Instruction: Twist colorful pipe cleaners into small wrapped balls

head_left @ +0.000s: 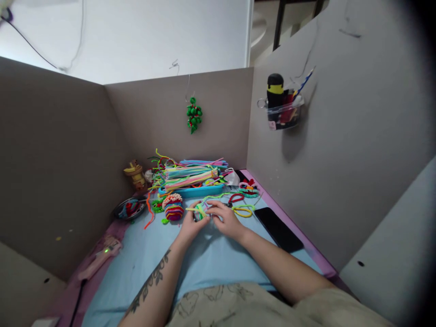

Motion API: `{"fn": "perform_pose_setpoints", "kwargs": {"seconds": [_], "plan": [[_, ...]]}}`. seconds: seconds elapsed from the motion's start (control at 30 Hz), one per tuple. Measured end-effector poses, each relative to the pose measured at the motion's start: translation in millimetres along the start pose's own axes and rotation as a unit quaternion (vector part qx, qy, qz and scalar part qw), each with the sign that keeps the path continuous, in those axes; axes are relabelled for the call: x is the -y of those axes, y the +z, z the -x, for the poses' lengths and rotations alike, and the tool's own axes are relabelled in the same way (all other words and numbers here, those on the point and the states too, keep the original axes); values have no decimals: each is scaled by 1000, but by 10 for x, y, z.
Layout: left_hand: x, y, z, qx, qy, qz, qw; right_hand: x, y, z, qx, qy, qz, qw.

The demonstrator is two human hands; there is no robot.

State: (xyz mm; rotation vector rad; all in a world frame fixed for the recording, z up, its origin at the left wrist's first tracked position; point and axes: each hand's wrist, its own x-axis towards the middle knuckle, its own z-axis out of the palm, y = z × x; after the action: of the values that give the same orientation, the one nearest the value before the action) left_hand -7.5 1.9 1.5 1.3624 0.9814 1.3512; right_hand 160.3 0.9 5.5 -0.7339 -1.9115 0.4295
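My left hand (192, 223) is closed around a small bundle of green, yellow and pale pipe cleaners (200, 210), with a yellow end sticking out to the left. My right hand (225, 219) meets it from the other side, its fingers bent at the bundle's right edge. What sits under those fingertips is too small to make out. Just left of my hands stands a striped, multicoloured pipe-cleaner piece (173, 208) with a pale pink top. Scissors with red and yellow handles (242, 211) lie right beside my right hand.
Bundled pipe cleaners (190, 175) are heaped at the back by a blue tray (195, 192). A dark bowl (119, 211) and pink glue gun (102, 260) lie left; a black phone (279, 229) lies right. Grey panels enclose the desk, one carrying a hanging clear cup (289, 113).
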Motion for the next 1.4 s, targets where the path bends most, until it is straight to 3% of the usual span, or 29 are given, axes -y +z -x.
{"fn": "perform_pose_setpoints", "kwargs": {"seconds": [0.13, 0.27, 0.37, 0.53, 0.67, 0.77, 1.1, 1.27, 1.4], "plan": [[55, -15, -3, -21, 78, -90, 993, 24, -10, -17, -52, 16, 0, 999], [141, -14, -1, 36, 179, -238, 954, 63, 35, -16, -24, 12, 21, 999], [180, -1, 7, 74, 201, -290, 933, 83, 80, -20, -22, 24, 36, 999], [171, -2, 6, 71, 167, -289, 940, 7, 61, -61, -53, 110, 6, 992], [144, -9, 6, 85, 81, -237, 964, -111, 0, -97, -35, 199, -87, 976], [121, 8, 22, 117, 39, -194, 973, -146, 0, -104, -26, 214, -136, 967], [22, 67, 56, 133, 23, -149, 979, -131, 102, -93, -88, 223, -129, 962], [98, 16, 7, 62, -6, -128, 990, -162, 54, -100, -100, 274, -227, 929], [141, -8, -19, 53, 2, -99, 994, -138, 55, -83, 5, 348, -343, 873]]}}
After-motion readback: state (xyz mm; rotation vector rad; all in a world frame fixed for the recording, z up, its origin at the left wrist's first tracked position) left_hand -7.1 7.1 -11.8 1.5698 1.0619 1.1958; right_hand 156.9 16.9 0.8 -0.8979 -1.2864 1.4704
